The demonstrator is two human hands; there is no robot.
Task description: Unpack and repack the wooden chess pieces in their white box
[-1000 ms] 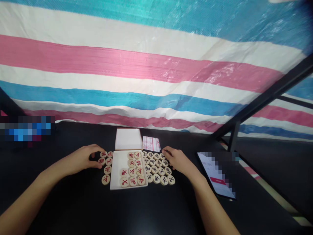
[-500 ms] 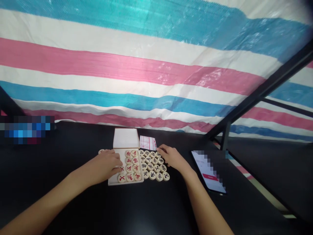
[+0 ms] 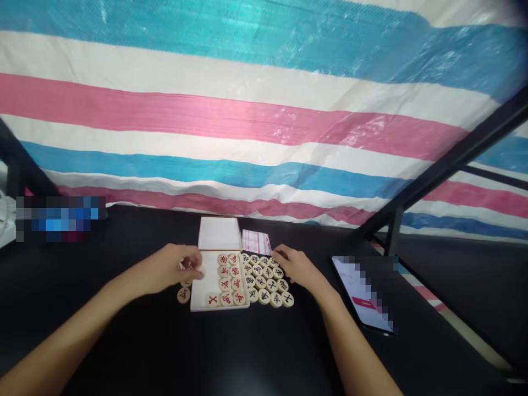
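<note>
A shallow white box (image 3: pixel 205 291) lies before me, holding several red-marked Chinese chess pieces (image 3: pixel 225 284) toward its right side. At the box's left edge, my left hand (image 3: pixel 175 268) pinches a pale round chess piece (image 3: pixel 202 270) between thumb and fingers. More loose pieces (image 3: pixel 183 295) sit on the table under and beside that hand, partly hidden by it. Black-marked chess pieces (image 3: pixel 260 282) stand in rows right of the box. My right hand (image 3: pixel 292 265) rests at their upper right corner, fingers loosely bent and apart, close to the folded paper board (image 3: pixel 256 242).
The white box lid (image 3: pixel 219 234) lies behind the box. A phone (image 3: pixel 363 297) lies on the black table (image 3: pixel 256 352) to the right. Dark metal bars (image 3: pixel 445 165) slant at the sides, and striped plastic sheeting (image 3: pixel 231 115) hangs at the back.
My left hand has drawn back leftward from inside the box with a red-marked piece taken from its left column. The right hand stays by the black-marked pieces. The view has shifted slightly.
</note>
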